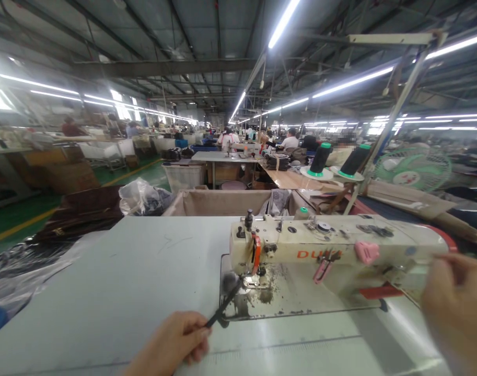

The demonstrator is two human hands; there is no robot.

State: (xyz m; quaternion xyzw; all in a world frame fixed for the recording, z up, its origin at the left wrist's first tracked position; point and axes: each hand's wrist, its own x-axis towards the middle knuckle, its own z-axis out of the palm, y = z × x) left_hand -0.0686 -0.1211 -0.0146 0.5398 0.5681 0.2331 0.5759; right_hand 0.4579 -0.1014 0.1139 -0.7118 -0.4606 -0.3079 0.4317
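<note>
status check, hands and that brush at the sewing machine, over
Left hand grips brush, bristles at needle plate. Right hand at sewing machine right end. Nothing blocking.

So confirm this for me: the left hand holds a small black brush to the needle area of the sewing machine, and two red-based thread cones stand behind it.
One detail is wrong: the bases of the thread cones are green, not red, as the head view shows. The rest holds: the left hand holds a small black brush to the needle area of the sewing machine, and the two cones stand behind it.
</note>
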